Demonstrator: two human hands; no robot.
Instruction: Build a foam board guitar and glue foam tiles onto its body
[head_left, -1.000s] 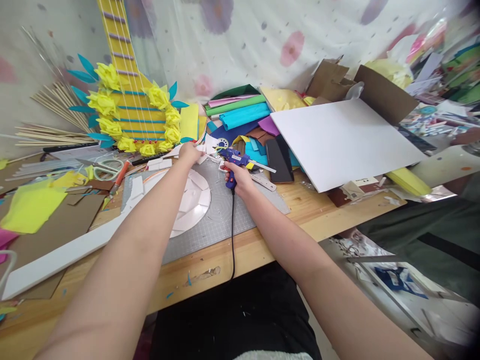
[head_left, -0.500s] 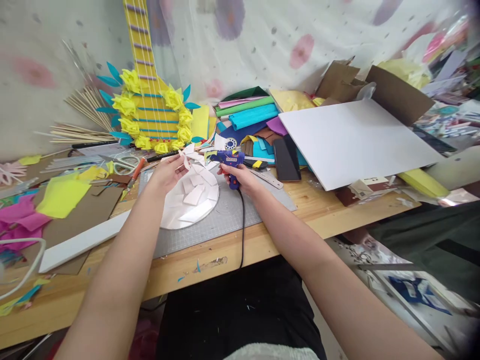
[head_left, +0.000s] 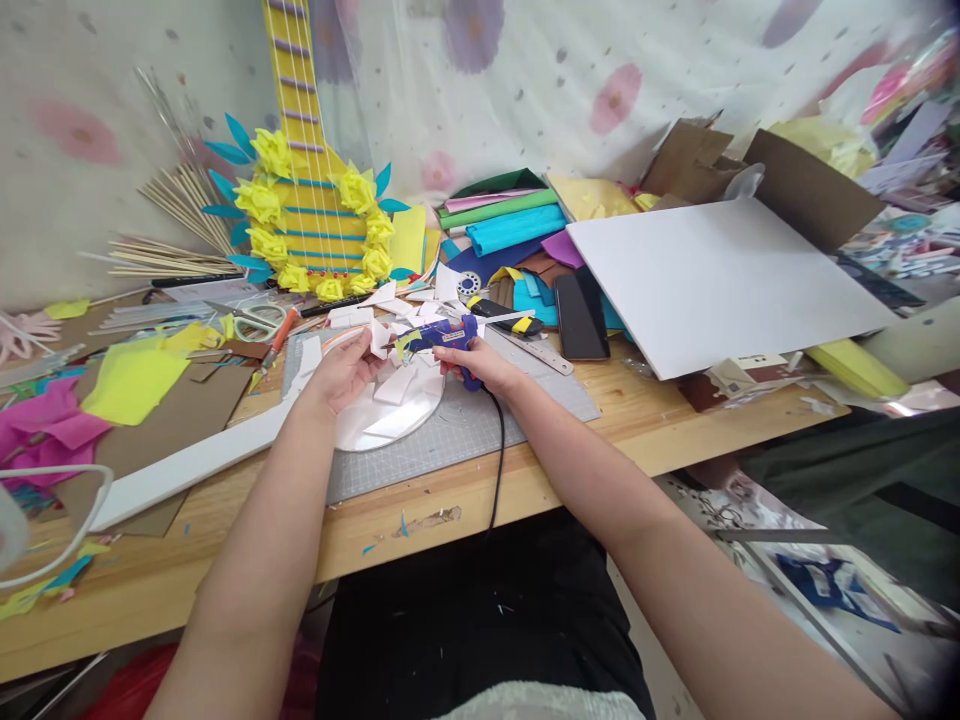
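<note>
My right hand [head_left: 480, 365] is wrapped round a blue hot glue gun [head_left: 450, 335], its nozzle pointing left and its black cord running down over the table edge. Pinched in my left hand [head_left: 345, 372] is a small white foam board piece [head_left: 380, 338], held close to the nozzle. Below both hands lies a round white disc [head_left: 409, 425], with several flat white pieces on its surface. A grey cutting mat [head_left: 480, 430] is under the disc. More white offcuts [head_left: 349, 317] are scattered just behind it.
A yellow paper guitar with flowers [head_left: 315, 220] leans at the back. Scissors [head_left: 259, 320] and a long white strip [head_left: 195, 470] are on the left. A black phone [head_left: 581, 318], a utility knife [head_left: 517, 320] and a large white board [head_left: 727, 280] are on the right.
The glue gun's nozzle has come down and left to the white piece in my left hand. My left hand has turned and dropped slightly. The whole view has shifted a little.
</note>
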